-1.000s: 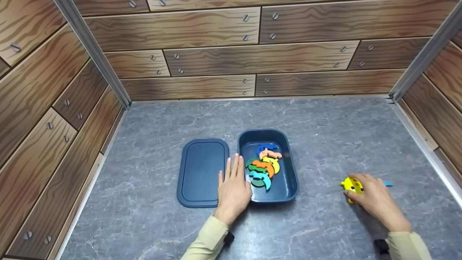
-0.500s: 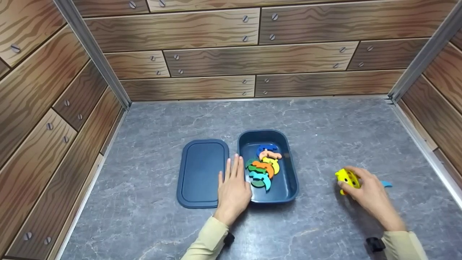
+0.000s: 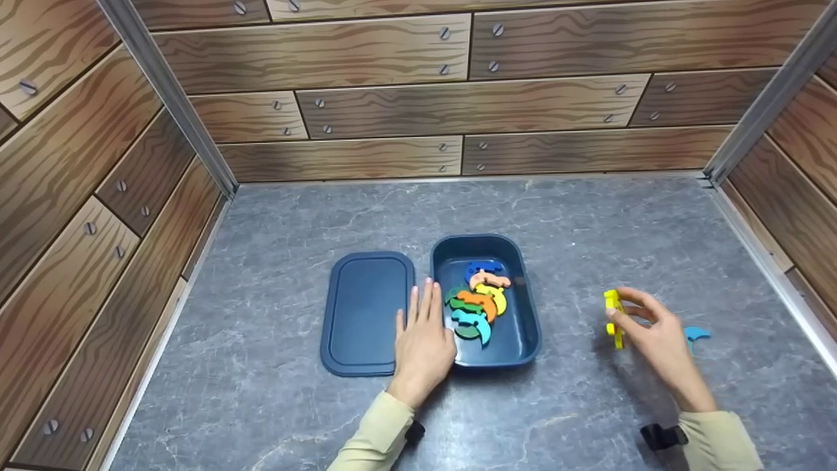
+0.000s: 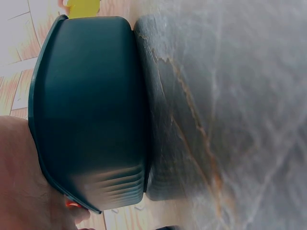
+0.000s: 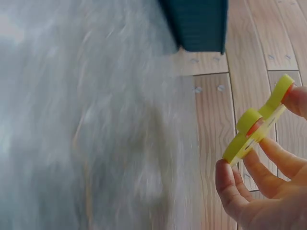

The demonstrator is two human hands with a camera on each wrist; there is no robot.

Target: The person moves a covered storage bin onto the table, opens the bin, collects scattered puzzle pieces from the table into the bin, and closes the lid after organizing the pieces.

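My right hand (image 3: 660, 343) pinches a yellow animal-shaped toy piece (image 3: 613, 320) between thumb and fingers, held on edge above the table right of the box. In the right wrist view the piece (image 5: 250, 123) shows a thick rounded outline with orange patches. Fingers straight, my left hand (image 3: 424, 353) rests at the left rim of an uncovered dark blue box (image 3: 533, 327), overlapping the edge of its lid. Several flat animal-shaped pieces lie inside the box, among them an orange one (image 3: 480, 303), a turquoise one (image 3: 472, 320) and a blue one (image 3: 482, 267).
The dark blue lid (image 3: 366, 314) lies flat left of the box. A light blue piece (image 3: 697, 334) lies on the grey marbled table (image 3: 314, 216) behind my right hand. Wood-patterned walls (image 3: 386, 111) enclose the back and both sides.
My right hand has moved left and slightly away from me, turning the yellow piece from face-up to edge-on. More of the light blue piece shows. My left hand has stayed still.
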